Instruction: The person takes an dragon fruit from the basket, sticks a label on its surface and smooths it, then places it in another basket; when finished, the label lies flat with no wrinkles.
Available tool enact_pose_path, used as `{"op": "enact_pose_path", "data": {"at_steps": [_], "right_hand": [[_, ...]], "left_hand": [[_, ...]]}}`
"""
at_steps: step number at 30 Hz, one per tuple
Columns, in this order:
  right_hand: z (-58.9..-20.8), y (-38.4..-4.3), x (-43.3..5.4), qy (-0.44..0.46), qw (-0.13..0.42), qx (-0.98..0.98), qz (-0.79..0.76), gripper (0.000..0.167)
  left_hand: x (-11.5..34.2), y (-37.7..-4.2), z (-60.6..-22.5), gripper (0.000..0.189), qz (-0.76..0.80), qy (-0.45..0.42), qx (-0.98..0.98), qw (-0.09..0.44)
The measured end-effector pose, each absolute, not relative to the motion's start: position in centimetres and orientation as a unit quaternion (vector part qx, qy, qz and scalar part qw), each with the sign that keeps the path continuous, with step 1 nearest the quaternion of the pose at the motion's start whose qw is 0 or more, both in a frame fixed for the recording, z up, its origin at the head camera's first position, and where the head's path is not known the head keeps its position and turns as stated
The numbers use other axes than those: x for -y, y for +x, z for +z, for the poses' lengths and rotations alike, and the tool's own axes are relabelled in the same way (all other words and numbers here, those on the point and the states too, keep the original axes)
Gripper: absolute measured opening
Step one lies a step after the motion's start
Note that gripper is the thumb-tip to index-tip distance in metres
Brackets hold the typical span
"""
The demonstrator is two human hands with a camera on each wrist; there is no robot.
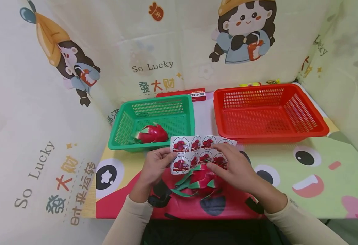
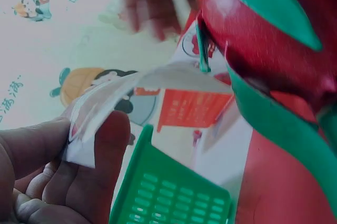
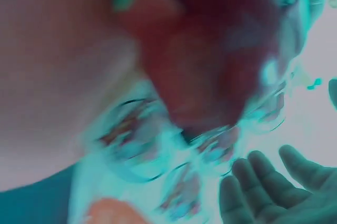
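Observation:
My left hand (image 1: 155, 165) pinches the left edge of a white sheet of round stickers (image 1: 180, 146) printed with red fruit. In the left wrist view the sheet (image 2: 100, 103) bends away from the thumb and finger. My right hand (image 1: 237, 166) hovers over the sheet's right part, fingers loosely extended and blurred in the left wrist view. Below the sheet a red dragon fruit (image 1: 201, 180) with green scales lies on the table near me, its far side hidden by the sheet. Another dragon fruit (image 1: 154, 133) lies in the green basket (image 1: 163, 147).
To the right of the green basket stands a red plastic basket (image 1: 272, 137). A red box (image 1: 198, 94) lies behind the green basket, and small yellow packets (image 1: 250, 84) show behind the red one. A printed cloth (image 1: 194, 34) hangs at the back and sides.

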State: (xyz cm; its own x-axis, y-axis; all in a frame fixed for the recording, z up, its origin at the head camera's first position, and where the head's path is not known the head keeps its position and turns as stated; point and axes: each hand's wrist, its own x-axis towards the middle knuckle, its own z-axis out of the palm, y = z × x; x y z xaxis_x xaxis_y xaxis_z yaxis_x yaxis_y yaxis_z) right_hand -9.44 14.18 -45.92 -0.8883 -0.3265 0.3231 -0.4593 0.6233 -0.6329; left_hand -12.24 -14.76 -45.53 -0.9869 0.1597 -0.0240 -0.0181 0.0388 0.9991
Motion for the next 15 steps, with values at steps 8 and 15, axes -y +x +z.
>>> {"op": "enact_pose_path", "data": {"at_steps": [8,15], "right_hand": [[-42.9,-11.2,-9.2,0.319,0.23,0.862,0.32,0.051],[-42.2,-11.5,-8.3,0.33,0.26,0.858,0.295,0.048]], "left_hand": [[13.7,-12.0,-44.8,0.03,0.708,0.048,-0.703,0.04],[13.2,-12.1,-44.8,0.027,0.716,0.039,-0.696,0.04]]}}
